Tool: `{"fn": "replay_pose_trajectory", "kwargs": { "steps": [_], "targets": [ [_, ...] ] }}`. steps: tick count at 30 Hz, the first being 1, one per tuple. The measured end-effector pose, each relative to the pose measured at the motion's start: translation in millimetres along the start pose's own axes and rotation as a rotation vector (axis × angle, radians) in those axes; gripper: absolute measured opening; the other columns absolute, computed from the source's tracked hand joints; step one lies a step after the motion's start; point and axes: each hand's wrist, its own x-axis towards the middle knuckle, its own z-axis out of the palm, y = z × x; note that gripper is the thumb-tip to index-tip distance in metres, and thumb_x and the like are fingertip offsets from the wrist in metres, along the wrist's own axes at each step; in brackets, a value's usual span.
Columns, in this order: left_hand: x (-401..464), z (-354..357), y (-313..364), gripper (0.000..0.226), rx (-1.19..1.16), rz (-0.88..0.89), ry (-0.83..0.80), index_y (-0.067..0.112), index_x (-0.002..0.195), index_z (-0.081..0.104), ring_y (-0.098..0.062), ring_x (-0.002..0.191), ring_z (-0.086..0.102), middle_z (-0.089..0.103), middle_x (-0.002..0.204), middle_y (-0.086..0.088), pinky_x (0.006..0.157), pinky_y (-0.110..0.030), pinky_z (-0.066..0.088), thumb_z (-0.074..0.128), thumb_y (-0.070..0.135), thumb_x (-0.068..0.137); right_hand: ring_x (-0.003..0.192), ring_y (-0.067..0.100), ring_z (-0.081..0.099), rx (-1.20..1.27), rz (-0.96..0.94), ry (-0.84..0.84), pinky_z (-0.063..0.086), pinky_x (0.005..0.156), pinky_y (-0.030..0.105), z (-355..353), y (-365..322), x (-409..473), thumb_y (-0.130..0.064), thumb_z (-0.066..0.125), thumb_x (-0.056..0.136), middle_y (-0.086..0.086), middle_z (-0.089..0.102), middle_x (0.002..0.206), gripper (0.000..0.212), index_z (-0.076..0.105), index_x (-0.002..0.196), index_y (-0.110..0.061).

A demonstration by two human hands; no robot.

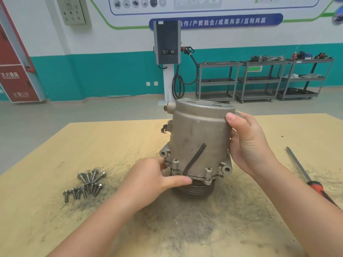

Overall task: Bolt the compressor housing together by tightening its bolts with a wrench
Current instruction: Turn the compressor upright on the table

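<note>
Both hands, left hand (157,179) and right hand (248,143), hold the compressor housing (198,138); it may tip toward the loose bolts (87,183) at nine o'clock.

The scene is lit evenly and brightly by diffuse light from overhead. Only soft, faint shadows are cast on the bench (74,229). No glare is seen. Straight lines are bowed toward the edges by wide-angle distortion. The far wall lettering (222,21) is rendered slightly soft.
</note>
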Motion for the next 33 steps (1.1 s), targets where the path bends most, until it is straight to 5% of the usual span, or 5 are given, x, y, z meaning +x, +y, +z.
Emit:
{"fn": "replay_pose_trajectory", "kwargs": {
  "steps": [5, 12, 22, 26, 33],
  "targets": [
    [4.0, -18.9, -5.0, 0.067, 0.142, 0.031, 0.012, 0.02, 0.064, 0.064, -0.01, 0.058, 0.054, 0.062, 0.06, 0.005, 0.064, -0.029, 0.044, 0.047, 0.084, 0.054, 0.13, 0.032, 0.05, 0.003, 0.042, -0.036, 0.036, 0.111, 0.055, -2.3, 1.6, 2.0, -0.026, 0.059, 0.081, 0.02, 0.054, 0.137, 0.072, 0.036, 0.142, 0.001],
    [-4.3, -9.3, -3.9, 0.038, 0.552, 0.254, -0.014, 0.038, 0.078, 0.026, -0.005, 0.055, 0.047, 0.051, 0.062, 0.007, 0.049, -0.023, 0.03, 0.005, 0.069, 0.082, 0.117, 0.025, 0.062, -0.036, 0.023, 0.019, 0.047, 0.102, 0.049, 2.2, 5.9, -3.1, -0.029, 0.068, 0.073, 0.017, 0.061, 0.13, 0.083, 0.034, 0.143, 0.0],
    [-7.8, -6.2, -10.4, 0.028, 0.256, 0.202, -0.012, 0.039, 0.081, 0.04, -0.006, 0.068, 0.06, 0.066, 0.077, 0.01, 0.073, -0.037, 0.052, 0.029, 0.057, 0.1, 0.103, 0.006, 0.067, -0.143, 0.053, 0.052, 0.051, 0.093, 0.04, -7.4, 5.8, -11.4, -0.045, 0.084, 0.067, 0.0, 0.062, 0.125, 0.092, 0.034, 0.139, -0.016],
    [-2.3, -49.6, -46.6, 0.026, 0.206, 0.071, 0.209, 0.033, 0.085, 0.057, -0.006, 0.091, 0.058, 0.063, 0.09, 0.012, 0.078, -0.026, 0.043, 0.04, 0.043, 0.103, 0.108, 0.004, 0.062, -0.538, 0.043, 0.068, 0.047, 0.092, 0.035, -30.4, -23.7, -25.1, -0.084, 0.067, 0.053, -0.012, 0.059, 0.122, 0.095, 0.045, 0.126, -0.027],
    [5.4, -63.6, -114.6, 0.034, 0.806, -0.331, 0.097, 0.026, 0.131, 0.061, -0.023, 0.119, 0.055, 0.057, 0.122, 0.0, 0.091, -0.031, 0.045, 0.047, 0.016, 0.101, 0.063, 0.018, 0.051, -1.724, 0.543, 0.058, 0.033, 0.05, 0.024, -90.9, -29.0, -41.9, -0.039, 0.047, 0.097, 0.001, 0.053, 0.066, 0.039, 0.045, 0.067, -0.014]
  ]
}}
